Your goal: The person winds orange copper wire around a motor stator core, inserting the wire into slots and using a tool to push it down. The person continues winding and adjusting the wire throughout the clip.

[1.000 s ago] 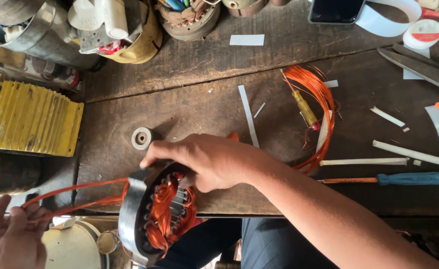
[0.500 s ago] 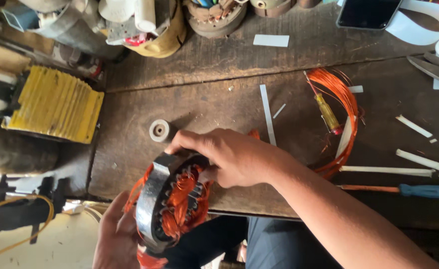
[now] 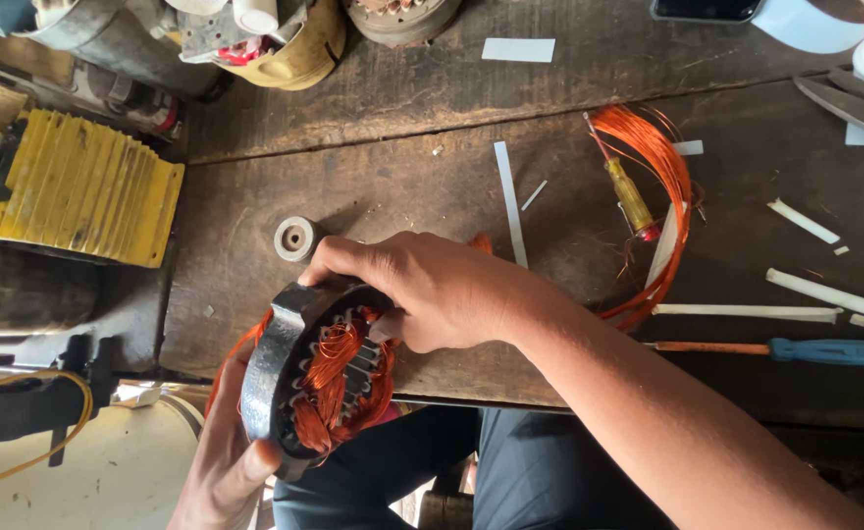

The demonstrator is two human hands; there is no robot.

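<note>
A dark round motor stator (image 3: 273, 371) wound with orange copper wire (image 3: 339, 378) sits at the front edge of the wooden workbench (image 3: 402, 186). My left hand (image 3: 226, 466) cups it from below, thumb on its rim. My right hand (image 3: 432, 290) lies over its top, fingers curled onto the rim and into the windings. A loose coil of orange copper wire (image 3: 662, 196) lies on the bench to the right, with a yellow-handled tool (image 3: 630, 196) resting across it.
A small grey washer (image 3: 294, 238) lies beside the stator. White insulation strips (image 3: 510, 201) are scattered over the bench. A blue-handled screwdriver (image 3: 829, 351) is at the right. A yellow ribbed block (image 3: 83, 186) stands at the left, motor parts at the back.
My left hand has come in from the far left and taken hold of the stator's underside. The orange wire it trailed is gathered in. The right hand stays on top.
</note>
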